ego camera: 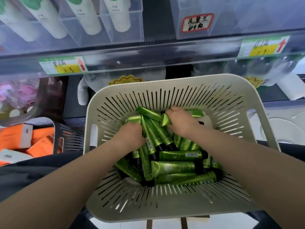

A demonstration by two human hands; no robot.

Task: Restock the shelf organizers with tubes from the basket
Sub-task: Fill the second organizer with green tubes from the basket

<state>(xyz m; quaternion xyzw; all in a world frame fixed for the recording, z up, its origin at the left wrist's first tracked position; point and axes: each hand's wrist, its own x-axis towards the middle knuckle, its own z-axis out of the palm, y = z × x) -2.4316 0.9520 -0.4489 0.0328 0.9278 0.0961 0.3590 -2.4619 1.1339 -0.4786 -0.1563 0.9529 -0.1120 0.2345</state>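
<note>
A cream slotted basket [173,90] sits in front of me, holding several shiny green tubes [175,167] with black caps. Both my hands are down inside it. My left hand [130,134] curls around a bunch of green tubes [152,131] at the pile's far left. My right hand [179,121] grips the flat crimped end of a green tube [165,120] at the far side. Clear shelf organizers [125,23] stand above; the left ones hold white tubes with green tops [87,15], and the right one [222,19] bears a red-bordered label.
Yellow and green price tags [63,65] hang on the clear shelf edge. A dark basket [69,138] of orange and white boxes [39,142] stands to the left. Pink packaged goods [18,95] lie on the lower shelf at left, white items [290,88] at right.
</note>
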